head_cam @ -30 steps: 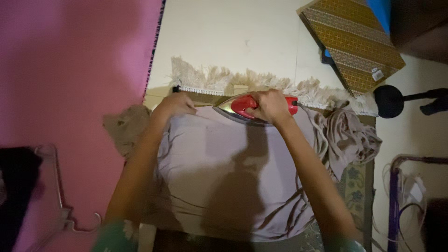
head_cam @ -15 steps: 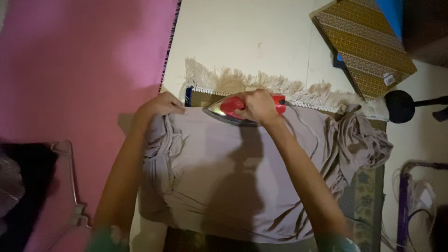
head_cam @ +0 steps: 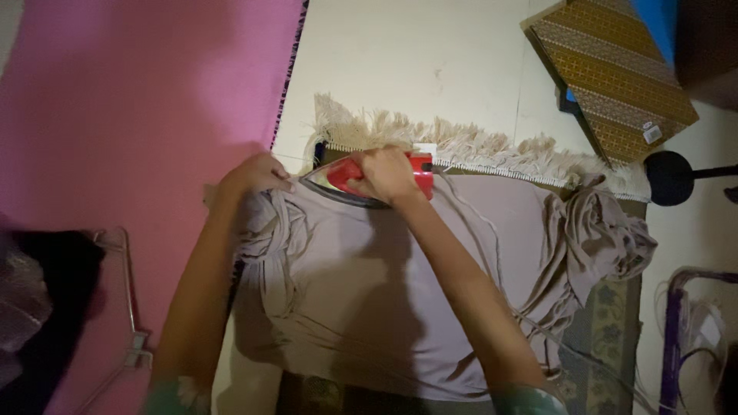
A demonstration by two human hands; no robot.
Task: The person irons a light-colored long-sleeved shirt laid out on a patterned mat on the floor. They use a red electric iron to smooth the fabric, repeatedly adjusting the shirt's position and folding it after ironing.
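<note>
**Head view: red iron pressed along far edge of grey-beige garment**

In the head view, a red iron with a shiny metal soleplate is gripped by the right hand, whose fingers are closed fully around the handle. The iron lies flat on the far edge of a grey-beige garment, its pointed tip aimed toward the left hand. That hand is laid at the garment's far left corner, just beside the iron's tip, fingers curled down onto the bunched cloth; whether the fabric is pinched or merely pressed cannot be told. The garment is spread over a patterned rug, whose pale fringe is seen just beyond the iron on the cream floor. Cloth is gathered in folds at the left under the left forearm, and a looser heap is piled at the right edge. A thin cord is trailed across the garment to the right of the right forearm. A pink mat is spread to the left, where a wire hanger and dark clothing are lain. A gold-patterned folded cloth is set at the upper right, with a round black stand base near it.
</note>
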